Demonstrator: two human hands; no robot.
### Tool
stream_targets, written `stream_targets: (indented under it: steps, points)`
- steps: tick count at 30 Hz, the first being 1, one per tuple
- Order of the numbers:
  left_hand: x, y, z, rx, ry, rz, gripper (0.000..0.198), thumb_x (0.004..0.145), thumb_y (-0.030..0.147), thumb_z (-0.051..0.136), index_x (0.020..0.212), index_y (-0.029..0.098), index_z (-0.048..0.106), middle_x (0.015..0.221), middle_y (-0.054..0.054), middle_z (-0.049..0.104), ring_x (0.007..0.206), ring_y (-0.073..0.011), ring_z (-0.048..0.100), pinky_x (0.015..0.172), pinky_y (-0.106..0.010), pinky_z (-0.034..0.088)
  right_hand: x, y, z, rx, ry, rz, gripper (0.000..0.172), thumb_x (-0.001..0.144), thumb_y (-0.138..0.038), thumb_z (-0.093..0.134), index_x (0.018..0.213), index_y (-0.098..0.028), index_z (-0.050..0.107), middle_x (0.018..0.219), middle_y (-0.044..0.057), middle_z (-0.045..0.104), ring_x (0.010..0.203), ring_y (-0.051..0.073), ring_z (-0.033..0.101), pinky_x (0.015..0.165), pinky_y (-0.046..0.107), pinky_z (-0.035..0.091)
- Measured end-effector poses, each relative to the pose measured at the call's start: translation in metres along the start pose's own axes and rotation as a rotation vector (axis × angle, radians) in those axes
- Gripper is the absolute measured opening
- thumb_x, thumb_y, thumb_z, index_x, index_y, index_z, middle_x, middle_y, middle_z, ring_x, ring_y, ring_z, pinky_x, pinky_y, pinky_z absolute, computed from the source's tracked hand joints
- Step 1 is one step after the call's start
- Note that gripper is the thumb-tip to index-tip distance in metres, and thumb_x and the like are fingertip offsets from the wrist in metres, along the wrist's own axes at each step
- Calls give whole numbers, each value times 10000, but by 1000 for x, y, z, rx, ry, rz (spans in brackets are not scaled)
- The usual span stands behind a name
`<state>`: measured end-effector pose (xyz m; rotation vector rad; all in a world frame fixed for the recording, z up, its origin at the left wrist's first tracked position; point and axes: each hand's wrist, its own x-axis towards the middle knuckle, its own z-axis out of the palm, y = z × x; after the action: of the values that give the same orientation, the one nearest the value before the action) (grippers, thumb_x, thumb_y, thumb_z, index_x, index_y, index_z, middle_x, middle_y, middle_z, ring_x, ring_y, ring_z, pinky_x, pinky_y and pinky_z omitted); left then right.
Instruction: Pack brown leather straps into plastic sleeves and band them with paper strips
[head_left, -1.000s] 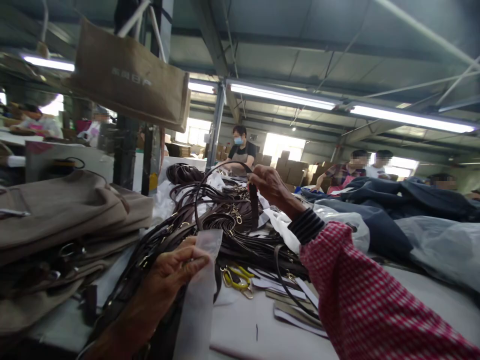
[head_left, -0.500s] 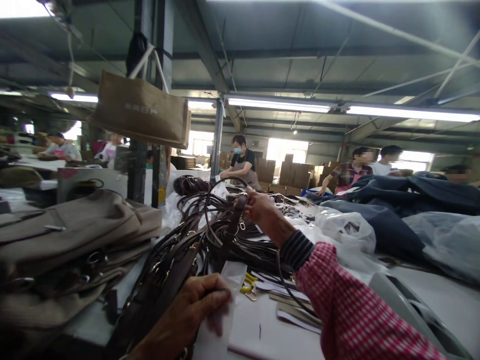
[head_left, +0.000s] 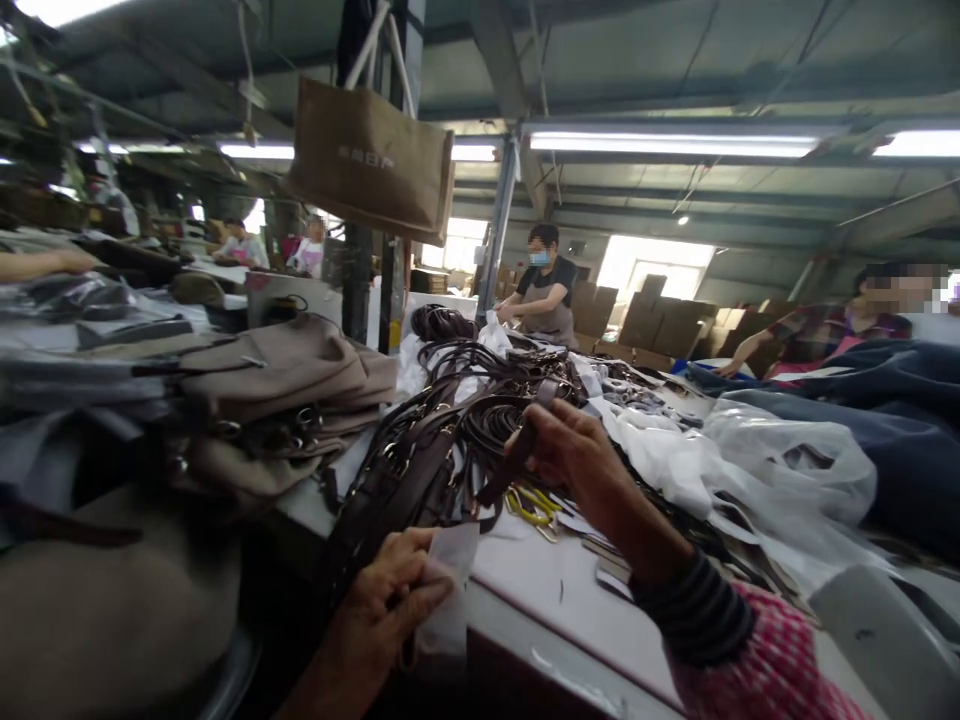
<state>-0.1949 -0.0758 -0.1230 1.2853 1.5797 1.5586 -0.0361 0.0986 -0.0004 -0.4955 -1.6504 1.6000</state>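
Note:
My left hand [head_left: 394, 595] is low at the table's near edge, fingers pinched on a clear plastic sleeve [head_left: 450, 580] that hangs down from it. My right hand [head_left: 574, 455], in a red checked sleeve with a striped cuff, is closed round a dark brown leather strap [head_left: 517, 455] and holds it just above the table. Right behind it lies a big tangle of brown straps with metal clips [head_left: 457, 420]. Yellow-handled snips [head_left: 532, 505] lie on the table under the right hand.
A stack of tan fabric bags [head_left: 292, 375] lies to the left. Clear plastic bags [head_left: 780, 455] and dark blue cloth [head_left: 862, 395] fill the right. A tan bag [head_left: 371, 160] hangs on a post. Other people work at the far end of the white table [head_left: 540, 590].
My right hand has come down and towards me with the strap, from head height to just above the table. The left hand dropped lower with the plastic sleeve. The view swung left.

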Motion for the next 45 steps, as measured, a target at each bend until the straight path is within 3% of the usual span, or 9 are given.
stream_targets:
  steps: [2,6,12,20,24,30,36,41,45]
  points:
    - [-5,-5,-4,-44,28,-36,326,851,501,711,765,195,784,1034,-77,697,1010,-268,612,895,-288,478,3,-23,2,-22,11,-74,368,845,-493,766,885,-202,543,754,21,726,508,96,558,411,170,317]
    - [-11,-15,-6,-169,-82,-132,357,879,505,701,792,163,753,733,-14,630,689,-174,561,666,-248,439,0,-52,16,-46,5,-137,317,842,-434,778,870,-211,554,743,12,716,489,101,556,391,183,325]
    - [-18,-20,0,-170,-87,-94,325,906,451,706,759,162,725,711,18,544,597,-116,452,542,-214,351,-8,-53,37,-28,-70,-103,305,843,-435,771,840,-214,560,727,17,700,478,97,541,382,184,322]
    - [-20,-14,-4,6,-17,117,326,944,414,693,711,187,720,761,-15,630,700,-155,559,682,-225,442,-10,-48,41,-65,-79,-105,291,856,-435,761,837,-207,581,713,13,686,482,106,566,399,195,346]
    - [-18,-12,-5,14,-32,117,311,951,426,677,757,191,736,811,-36,679,737,-176,608,708,-234,460,-12,-44,38,-68,-81,-60,321,840,-457,778,847,-212,571,747,31,718,486,110,570,404,196,350]
    - [-16,-18,-2,25,-59,87,355,948,432,685,700,179,696,750,-5,608,676,-143,547,661,-221,425,-12,-46,33,-52,-63,-91,276,863,-434,763,858,-209,603,725,29,700,505,124,589,398,199,344]
    - [-14,-24,-1,12,-115,79,319,969,415,652,775,168,709,766,9,576,669,-126,528,598,-206,387,-12,-47,29,-28,-72,-76,253,884,-395,758,876,-203,593,724,21,702,493,115,582,416,192,377]
    - [-11,-16,-3,22,-141,100,325,972,395,655,748,161,689,785,2,590,687,-123,540,603,-196,401,-15,-43,26,-6,-80,-6,266,887,-406,760,899,-203,588,762,40,731,526,123,614,468,195,445]
    - [-8,-8,-7,3,-167,89,366,964,430,656,733,148,684,773,-5,585,625,-117,550,561,-200,417,-14,-44,24,3,-101,-18,257,892,-391,754,889,-197,586,752,53,732,528,129,607,443,187,393]
